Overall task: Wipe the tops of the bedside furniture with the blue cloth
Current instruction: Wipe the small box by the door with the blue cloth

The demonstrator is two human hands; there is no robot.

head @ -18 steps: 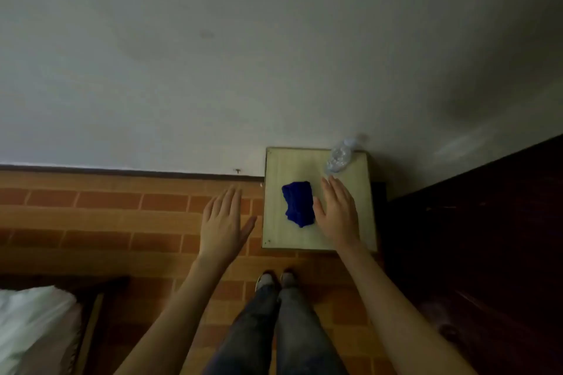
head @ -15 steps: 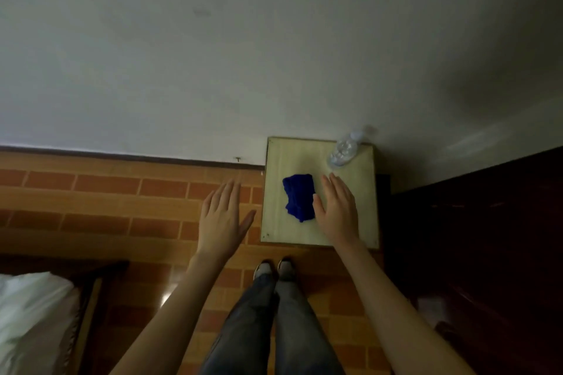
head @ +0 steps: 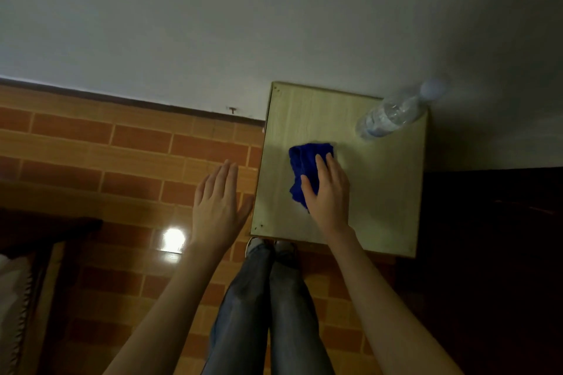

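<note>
A small light-wood bedside table stands against the white wall, right of centre. A crumpled blue cloth lies on its top, left of the middle. My right hand rests flat on the cloth's right side, thumb and fingers over the fabric, pressing it to the wood. My left hand hovers open, fingers spread, over the floor just left of the table's front left corner, holding nothing.
A clear plastic water bottle stands at the table's back right corner. Dark wooden furniture borders the table on the right. A bed with white bedding sits at the lower left. My legs and shoes stand on the brick-patterned tile floor.
My right hand slid left from beside the cloth onto it. The camera moved closer to the table. The left hand stayed open beside the table.
</note>
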